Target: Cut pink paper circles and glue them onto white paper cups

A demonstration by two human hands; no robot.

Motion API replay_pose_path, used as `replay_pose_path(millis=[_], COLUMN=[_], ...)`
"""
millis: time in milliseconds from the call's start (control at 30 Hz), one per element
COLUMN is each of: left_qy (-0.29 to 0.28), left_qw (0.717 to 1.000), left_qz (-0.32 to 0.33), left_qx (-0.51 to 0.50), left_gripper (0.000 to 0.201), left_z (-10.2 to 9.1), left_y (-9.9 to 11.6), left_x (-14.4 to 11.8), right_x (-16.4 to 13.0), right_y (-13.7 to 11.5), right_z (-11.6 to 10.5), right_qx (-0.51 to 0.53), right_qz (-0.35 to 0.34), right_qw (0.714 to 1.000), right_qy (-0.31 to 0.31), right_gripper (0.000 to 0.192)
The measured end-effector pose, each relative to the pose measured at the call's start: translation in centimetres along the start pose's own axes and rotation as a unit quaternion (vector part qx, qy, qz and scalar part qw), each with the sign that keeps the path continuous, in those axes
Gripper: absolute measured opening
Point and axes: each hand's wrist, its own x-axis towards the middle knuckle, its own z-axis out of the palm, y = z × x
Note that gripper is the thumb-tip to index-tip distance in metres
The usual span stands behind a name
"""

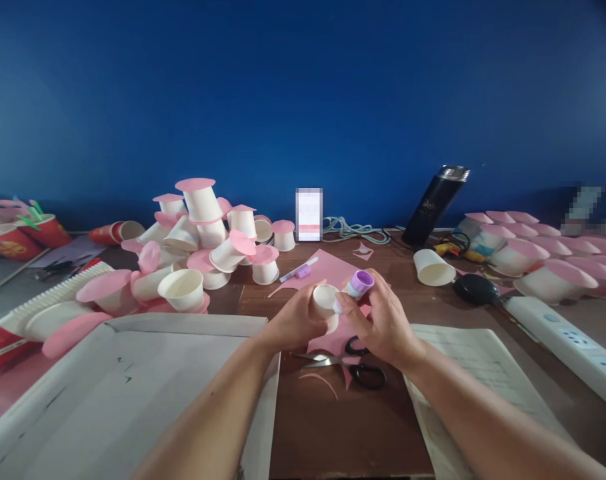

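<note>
My left hand (295, 317) is wrapped round a white paper cup (325, 297), its round end turned up toward me. In my right hand (383, 320) is a glue stick (361, 283) with a purple base, its white tip against or very near the cup's rim. Below both hands lie black-handled scissors (367, 375) with spread blades, beside thin pink paper scraps (323, 381). A pink paper sheet (327, 263) lies behind the hands, with a purple cap (303, 271) and a white pen-like stick on it.
Several white cups with pink paper discs (213, 233) are heaped at the left; more pink-topped cups (553, 280) fill the right. A black flask (435, 205), a power strip (573, 343) and a white tray (133, 393) also occupy the table.
</note>
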Motion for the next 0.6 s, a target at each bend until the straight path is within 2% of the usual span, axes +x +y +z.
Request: replay_pose_path(millis=[100,200,367,600], left_qy=[-0.026,0.004,0.056,0.071], left_qw=[1.0,1.0,0.995,0.99], left_qz=[0.008,0.019,0.035,0.031], left_qx=[-0.015,0.016,0.07,0.121], left_gripper=[0.052,0.047,0.055,0.053], left_z=[-0.6,-0.3,0.6,1.1], left_y=[0.4,0.5,-0.3,-0.8], left_x=[0.0,0.0,0.1,0.1], right_x=[0.0,0.2,0.3,0.3], right_y=[0.3,0.5,0.6,0.3], right_z=[-0.1,-0.1,-0.3,-0.3], right_qx=[0.005,0.008,0.02,0.038], right_qz=[0.0,0.004,0.039,0.091], right_qw=[1.0,1.0,0.999,0.995], right_qy=[-0.001,-0.005,-0.003,-0.003], right_gripper=[0.016,0.015,0.016,0.02])
